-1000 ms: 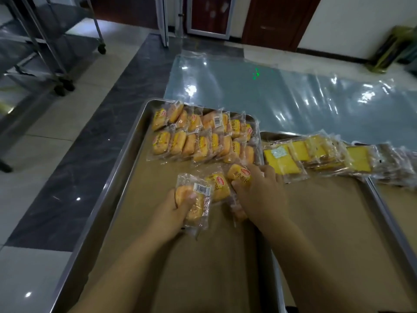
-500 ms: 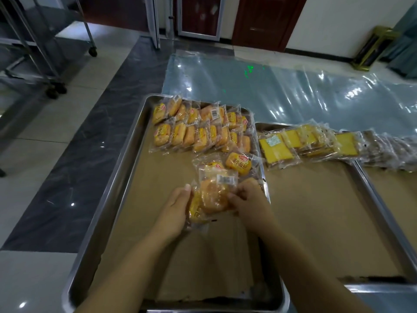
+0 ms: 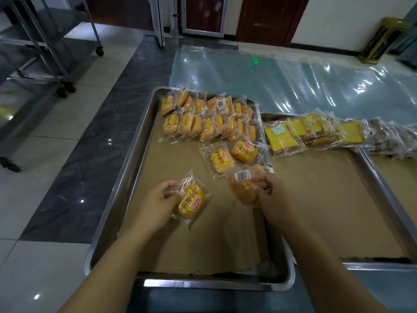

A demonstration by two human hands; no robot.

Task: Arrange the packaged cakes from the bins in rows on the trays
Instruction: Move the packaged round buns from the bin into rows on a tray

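Note:
A steel tray [image 3: 117, 197] lined with brown paper lies in front of me. Two rows of packaged orange cakes [image 3: 203, 118] fill its far end. Below them, two loose packs [image 3: 222, 160] lie label up at the right. My left hand [image 3: 158, 204] grips one packaged cake [image 3: 191, 203] by its wrapper edge, label up, just above the paper. My right hand [image 3: 268, 195] holds another packaged cake [image 3: 243, 188], barcode side up, near the tray's right rim.
A second tray [image 3: 383, 177] to the right carries a row of flat yellow cake packs [image 3: 306, 134] along its far end. Clear plastic sheeting [image 3: 293, 80] covers the floor beyond. Wheeled metal racks [image 3: 45, 53] stand at the far left.
Both hands held a small stack of packs together half a second ago. They have drawn apart, the left taking one pack leftward, the right keeping another at the right.

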